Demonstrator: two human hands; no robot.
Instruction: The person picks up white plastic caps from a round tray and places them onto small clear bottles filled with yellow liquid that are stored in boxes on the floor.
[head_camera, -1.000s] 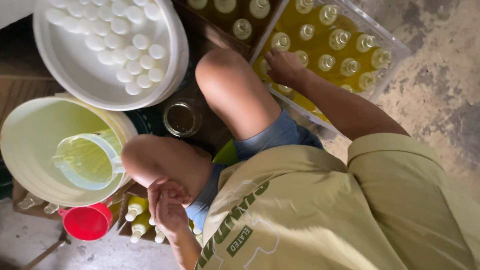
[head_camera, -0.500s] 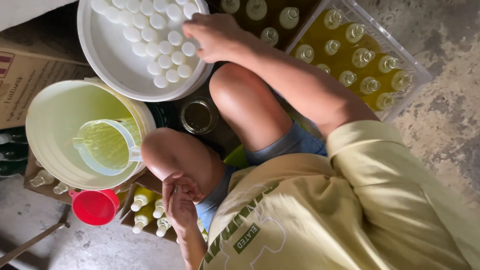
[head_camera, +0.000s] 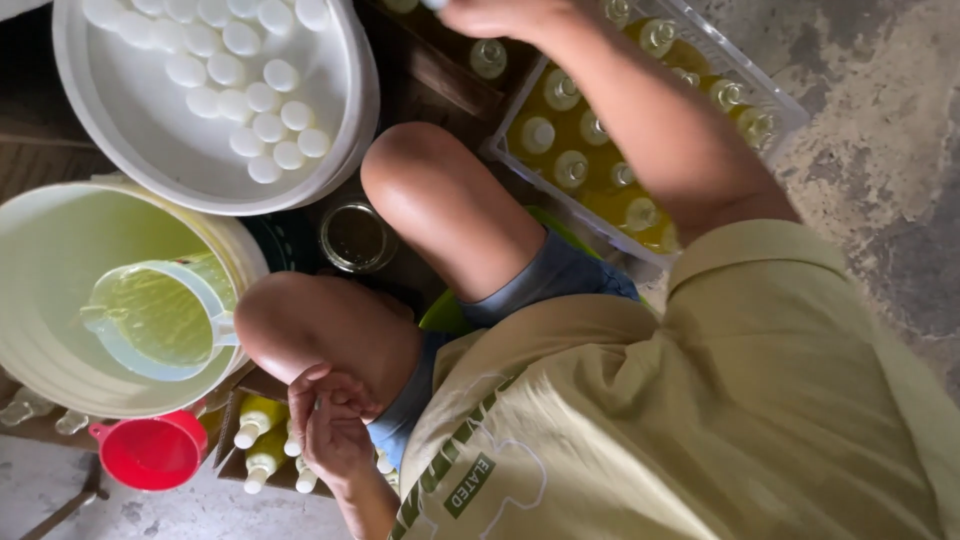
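Head view, person seated w/ knees up. Right hand (head_camera: 497, 15) sits at the top frame edge, over the gap between the dark box of bottles (head_camera: 487, 57) and the clear crate (head_camera: 775, 95) of yellow-filled bottles; fingers curled round a small pale object, possibly a cap, but the frame cuts it off, so its grip can't be judged. Its forearm runs diagonally over the crate, covering approx. half of the capped bottles (head_camera: 538, 134). White basin (head_camera: 345, 150) of round white caps (head_camera: 265, 127) lies to the left of that hand, near but apart. Left hand (head_camera: 335, 425) rests against the lower knee, fingers loosely clenched, seemingly holding nothing; just beside it, a carton of white-capped yellow bottles (head_camera: 256, 421). Open room is tight: large bucket (head_camera: 40, 372) w/ a jug (head_camera: 160, 318) floating in pale-green liquid presses against the basin rim and the knee; small glass jar (head_camera: 356, 237) sits between basin and knees; red funnel (head_camera: 150, 452) at the bucket's lower edge. Bare concrete floor (head_camera: 880, 190) lies right of the crate.
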